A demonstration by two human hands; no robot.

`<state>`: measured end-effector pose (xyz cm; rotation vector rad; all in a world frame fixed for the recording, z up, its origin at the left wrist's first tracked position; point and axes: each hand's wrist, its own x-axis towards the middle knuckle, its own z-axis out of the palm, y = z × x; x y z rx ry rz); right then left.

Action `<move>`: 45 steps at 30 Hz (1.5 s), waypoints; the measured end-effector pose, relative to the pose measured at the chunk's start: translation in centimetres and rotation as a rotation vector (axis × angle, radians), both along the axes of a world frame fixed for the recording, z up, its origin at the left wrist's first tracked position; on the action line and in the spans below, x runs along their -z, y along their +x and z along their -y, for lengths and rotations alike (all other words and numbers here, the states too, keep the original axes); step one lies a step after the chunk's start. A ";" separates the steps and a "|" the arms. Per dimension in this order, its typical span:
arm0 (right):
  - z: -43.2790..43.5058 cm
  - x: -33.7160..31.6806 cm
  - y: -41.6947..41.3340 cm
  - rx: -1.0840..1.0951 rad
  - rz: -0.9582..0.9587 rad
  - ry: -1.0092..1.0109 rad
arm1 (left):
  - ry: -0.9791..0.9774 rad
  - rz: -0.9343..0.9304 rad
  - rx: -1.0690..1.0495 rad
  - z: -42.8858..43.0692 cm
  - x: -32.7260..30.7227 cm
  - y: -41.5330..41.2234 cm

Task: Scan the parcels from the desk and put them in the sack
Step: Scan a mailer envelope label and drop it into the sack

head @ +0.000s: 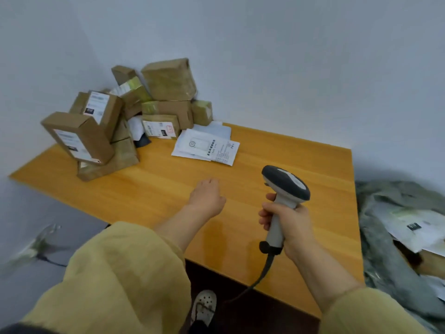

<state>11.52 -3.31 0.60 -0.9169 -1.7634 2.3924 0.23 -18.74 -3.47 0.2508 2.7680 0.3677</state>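
The loose yellow sleeve of the left arm is filling the bottom of the head view, and beyond it the left hand is reaching out over the wooden desk, fingers relaxed and holding nothing. The right hand is gripping the grey handle of a barcode scanner, fingers wrapped round it, with its dark cable trailing past the near edge. The brown cardboard parcels are lying piled at the desk's far left corner against the wall, flat white mailers are lying just beside them, and the grey-green sack is slumping beside the desk's right edge with labelled packets showing in its mouth.
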 end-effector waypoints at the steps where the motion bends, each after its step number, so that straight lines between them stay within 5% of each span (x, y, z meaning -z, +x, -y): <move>1: 1.3 0.2 -2.6 0.003 0.014 -0.011 | 0.010 0.007 -0.016 1.7 0.5 -2.0; 6: 6.2 1.6 -14.1 0.018 0.094 -0.009 | 0.015 -0.010 -0.038 6.7 2.5 -13.2; 13: 5.5 4.3 -20.2 0.081 0.208 0.064 | 0.023 -0.093 0.140 2.7 4.9 -26.4; 19: 4.6 5.6 -20.8 0.134 0.235 0.075 | -0.354 -0.164 0.471 0.4 7.3 -30.6; 23: 3.7 6.0 -20.6 0.156 0.243 0.093 | -0.396 -0.316 0.518 0.7 6.8 -29.9; 28: 3.1 5.1 -18.8 0.156 0.225 0.036 | -0.064 -0.433 0.518 4.5 5.4 -23.7; 34: 3.2 4.4 -17.0 0.074 0.230 0.033 | -0.164 0.202 0.563 10.1 6.3 -15.0; 40: 3.7 4.4 -16.1 -0.012 0.238 0.026 | -0.086 0.020 0.203 10.6 6.1 -16.0; 45: 3.7 4.7 -15.8 -0.004 0.257 0.050 | -0.097 0.082 0.333 7.3 7.1 -16.9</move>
